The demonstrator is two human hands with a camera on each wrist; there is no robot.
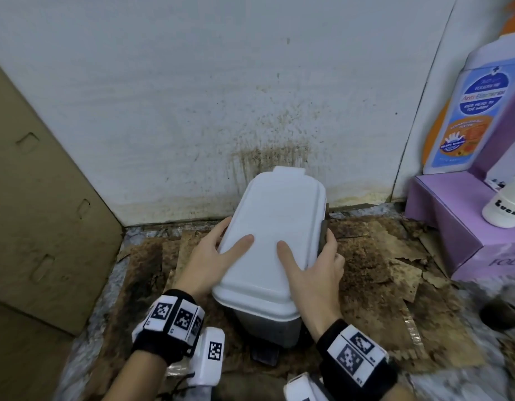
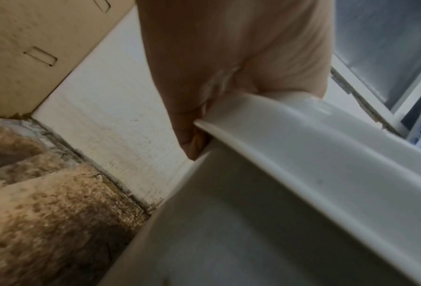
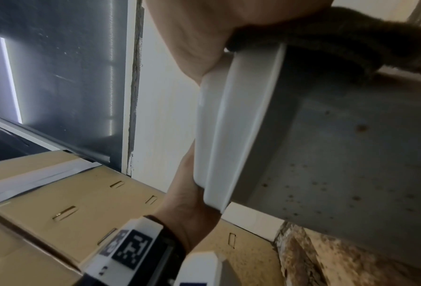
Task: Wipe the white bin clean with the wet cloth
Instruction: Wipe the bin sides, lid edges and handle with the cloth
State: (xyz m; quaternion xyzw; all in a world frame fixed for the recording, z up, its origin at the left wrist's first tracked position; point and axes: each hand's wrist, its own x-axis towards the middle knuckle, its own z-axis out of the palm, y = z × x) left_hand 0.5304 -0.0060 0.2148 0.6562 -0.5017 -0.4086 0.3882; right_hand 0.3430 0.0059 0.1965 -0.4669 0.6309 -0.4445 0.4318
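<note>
**Operator:** Report the position of the white bin [image 1: 268, 238].

**Inspector:** It stands on the floor [image 1: 375, 287] at the foot of the stained wall [image 1: 192, 111], between a brown cardboard box [image 1: 39, 204] on the left and a purple box [image 1: 459, 224] on the right. Its lid is down. The floor around it is covered with dirty, torn cardboard pieces.

**Operator:** State of the left hand [image 1: 213, 256]?

**Inspector:** It grips the lid's left edge: thumb on top of the lid, fingers [image 2: 192, 139] curled under the lid rim, as the left wrist view confirms.

**Operator:** And the right hand [image 1: 317, 264]?

**Inspector:** It grips the lid's right edge, thumb laid flat on top. The fingers wrap round the right side and press a dark cloth [image 3: 339, 36] against the bin's upper side wall, just under the rim. The right wrist view shows brown specks on that grey wall.

**Operator:** Other items?

**Inspector:** 1 wash bottle [image 1: 467, 117] and 1 small white jar [image 1: 508, 204] rest on the purple box.
</note>
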